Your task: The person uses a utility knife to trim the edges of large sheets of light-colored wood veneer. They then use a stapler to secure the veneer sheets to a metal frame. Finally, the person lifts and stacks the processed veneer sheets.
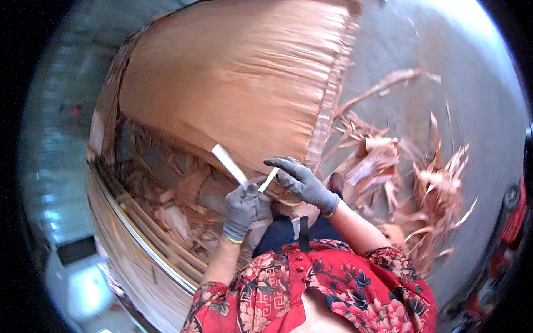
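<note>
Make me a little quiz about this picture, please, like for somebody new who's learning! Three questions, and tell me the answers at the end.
1. Pick one. What lies on the grey floor to the person's right?
A) torn brown scraps
B) blue balls
C) a sleeping dog

2. True or false? Both of the person's hands are bare.

3. Look closely. Which hand does the longer pale strip poke out of?

Key
1. A, torn brown scraps.
2. False: both hands wear grey gloves.
3. The left hand.
</note>
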The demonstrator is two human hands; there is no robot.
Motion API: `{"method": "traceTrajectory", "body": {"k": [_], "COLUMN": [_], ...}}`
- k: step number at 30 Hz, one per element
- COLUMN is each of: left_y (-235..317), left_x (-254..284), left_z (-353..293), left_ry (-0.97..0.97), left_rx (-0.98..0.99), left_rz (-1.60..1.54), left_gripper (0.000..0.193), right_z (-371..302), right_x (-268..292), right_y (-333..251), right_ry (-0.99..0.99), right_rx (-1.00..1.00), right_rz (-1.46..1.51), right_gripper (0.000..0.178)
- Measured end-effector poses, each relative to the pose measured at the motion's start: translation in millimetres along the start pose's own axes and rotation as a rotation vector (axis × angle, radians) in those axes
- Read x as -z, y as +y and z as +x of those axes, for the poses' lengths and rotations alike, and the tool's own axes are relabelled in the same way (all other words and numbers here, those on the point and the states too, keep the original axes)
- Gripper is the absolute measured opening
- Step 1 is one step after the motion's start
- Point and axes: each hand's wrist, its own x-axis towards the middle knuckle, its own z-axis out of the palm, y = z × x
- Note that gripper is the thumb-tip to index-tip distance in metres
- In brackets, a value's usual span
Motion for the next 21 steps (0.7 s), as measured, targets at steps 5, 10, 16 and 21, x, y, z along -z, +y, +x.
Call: {"method": "traceTrajectory", "body": {"k": [5, 10, 16, 21], "left_y": [-30.2, -101.7, -141.7, -165.2], "left_x": [34.6, 56.5, 82.4, 128.9], "left_z": [-35.9, -81.1, -129.0, -177.0], "left_ry": [0.072, 0.127, 0.1, 0.476], "left_rx": [-0.397, -0.438, -0.129, -0.116], "left_rz": [0.395, 0.244, -0.086, 0.012], "left_gripper": [0.025, 0.026, 0.032, 0.061], "right_z": [14.3, 4.9, 1.3, 32.9], "right_x": [-58.2, -135.2, -212.3, -234.2], "right_y": [-46.4, -75.1, -62.4, -82.3], "right_ry": [-0.248, -0.263, -0.199, -0.442], "right_rx": [-0.187, -0.551, -0.675, -0.587], "right_rz": [0.264, 0.469, 0.762, 0.812], "right_gripper": [0.042, 0.03, 0.025, 0.026]}}
